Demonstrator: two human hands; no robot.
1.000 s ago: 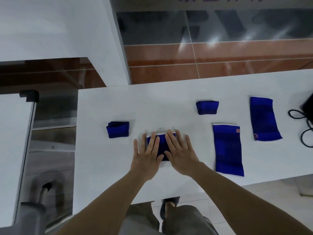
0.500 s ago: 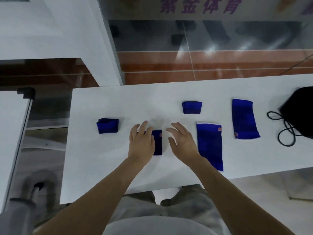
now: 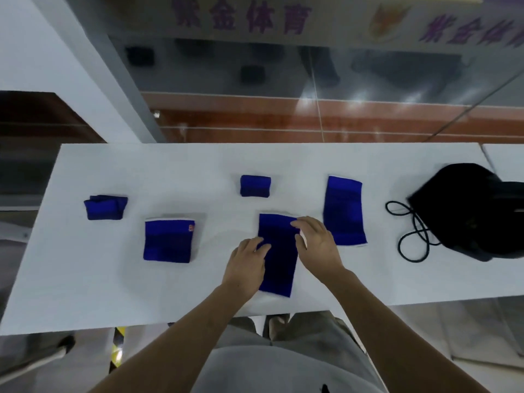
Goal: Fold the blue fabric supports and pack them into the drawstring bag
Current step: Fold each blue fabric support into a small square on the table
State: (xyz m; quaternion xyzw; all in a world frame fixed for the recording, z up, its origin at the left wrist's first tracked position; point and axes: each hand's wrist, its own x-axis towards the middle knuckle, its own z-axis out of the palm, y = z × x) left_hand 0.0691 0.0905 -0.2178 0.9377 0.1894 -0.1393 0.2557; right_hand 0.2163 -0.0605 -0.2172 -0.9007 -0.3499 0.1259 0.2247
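A long blue fabric support (image 3: 279, 259) lies flat near the table's front edge, between my hands. My left hand (image 3: 246, 266) touches its left edge with loosely bent fingers. My right hand (image 3: 317, 245) rests over its upper right edge, fingers relaxed. A half-folded support (image 3: 169, 241) lies to the left. Two small folded supports sit at the far left (image 3: 105, 207) and at the back (image 3: 255, 186). Another flat support (image 3: 343, 211) lies to the right. The black drawstring bag (image 3: 467, 211) sits at the far right, its cord (image 3: 411, 234) looped on the table.
The white table (image 3: 85, 279) ends just in front of my legs. A glass wall stands behind the table's far edge. A second white surface (image 3: 507, 163) adjoins at the far right.
Both hands left the half-folded support and moved right onto the flat long support. The view swung right, bringing the black bag fully into sight.
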